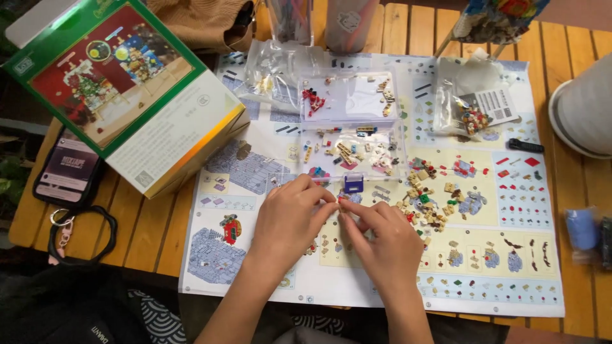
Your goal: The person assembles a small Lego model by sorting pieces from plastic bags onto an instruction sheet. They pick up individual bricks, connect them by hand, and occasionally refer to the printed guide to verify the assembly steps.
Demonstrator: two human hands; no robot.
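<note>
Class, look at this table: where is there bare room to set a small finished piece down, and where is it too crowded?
Bare slats lie between the box and the instruction sheet, near the table's front edge. More bare wood shows between the sheet's right edge and the white round thing. It is crowded around the clear tray, the loose brick pile and both hands, left and right.

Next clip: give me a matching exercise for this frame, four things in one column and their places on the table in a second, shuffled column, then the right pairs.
Things:
1. box
2. phone
3. clear tray
4. loose bricks

Places:
A. on the instruction sheet, just right of the right hand
B. at the table's left edge, below the box
C. top left, partly over the sheet's corner
D. on the sheet, beyond the left hand and right hand

Pairs: 1-C, 2-B, 3-D, 4-A
</note>
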